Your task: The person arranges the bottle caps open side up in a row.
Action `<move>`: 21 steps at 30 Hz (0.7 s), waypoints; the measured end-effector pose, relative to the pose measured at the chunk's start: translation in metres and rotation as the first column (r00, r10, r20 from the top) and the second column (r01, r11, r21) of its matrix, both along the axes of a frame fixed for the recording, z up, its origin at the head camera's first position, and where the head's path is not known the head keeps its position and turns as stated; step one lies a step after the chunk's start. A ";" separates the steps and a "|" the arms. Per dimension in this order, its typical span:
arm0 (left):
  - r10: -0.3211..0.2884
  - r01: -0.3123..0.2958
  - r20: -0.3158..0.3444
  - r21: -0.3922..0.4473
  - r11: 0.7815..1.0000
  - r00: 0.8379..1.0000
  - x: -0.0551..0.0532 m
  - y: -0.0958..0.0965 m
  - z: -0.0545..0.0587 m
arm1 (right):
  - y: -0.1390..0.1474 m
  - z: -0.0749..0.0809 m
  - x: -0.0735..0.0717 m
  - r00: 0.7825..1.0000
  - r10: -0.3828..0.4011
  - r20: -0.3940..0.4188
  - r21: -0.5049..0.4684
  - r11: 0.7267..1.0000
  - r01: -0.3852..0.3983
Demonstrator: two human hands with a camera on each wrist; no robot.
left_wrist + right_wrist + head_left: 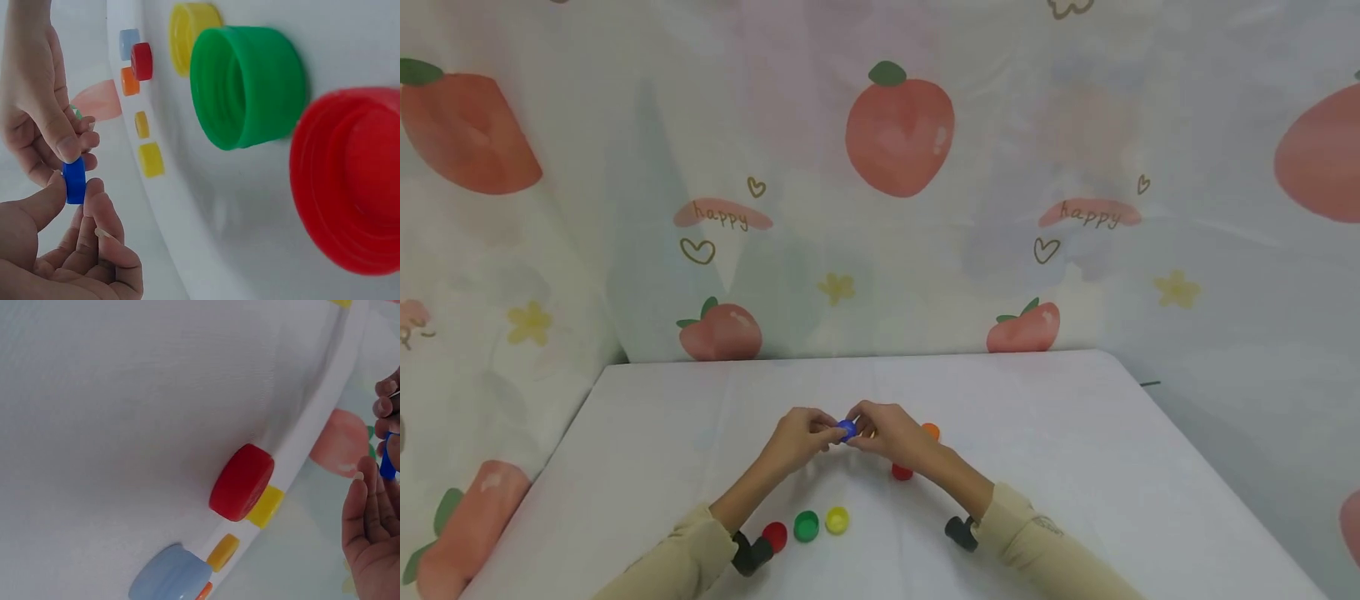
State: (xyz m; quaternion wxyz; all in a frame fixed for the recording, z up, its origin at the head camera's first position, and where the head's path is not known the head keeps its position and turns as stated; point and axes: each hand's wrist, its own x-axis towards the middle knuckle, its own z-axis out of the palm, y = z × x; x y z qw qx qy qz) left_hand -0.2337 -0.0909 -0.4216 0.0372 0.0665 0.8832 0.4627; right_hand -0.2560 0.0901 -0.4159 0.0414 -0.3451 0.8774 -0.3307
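Note:
A small blue bottle cap (pixel 847 430) is held above the table between both hands. My left hand (pixel 800 439) pinches it with thumb and fingertips from the left. From the other side, my right hand (pixel 889 432) grips its edge, the thumb lying on the cap in the left wrist view. Nearer to me lie a yellow cap (pixel 837 520), a green cap (pixel 807 526) and a red cap (pixel 776 537), hollow sides showing. Another red cap (pixel 242 482) and a light-blue cap (pixel 170 576) sit by the right arm, which hides the latter in the head view.
An orange cap (pixel 931 431) is just beyond the right wrist. Two yellow caps (pixel 151 159) stand farther back. The white table (pixel 662 433) ends at a patterned cloth (pixel 895 250) behind and at the sides. Black devices (pixel 751 554) are strapped at the wrists.

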 end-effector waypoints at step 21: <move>-0.094 0.097 -0.026 0.127 0.987 0.995 0.042 -0.010 0.014 | 0.006 0.015 0.045 0.988 -0.001 0.156 -0.215 0.976 0.034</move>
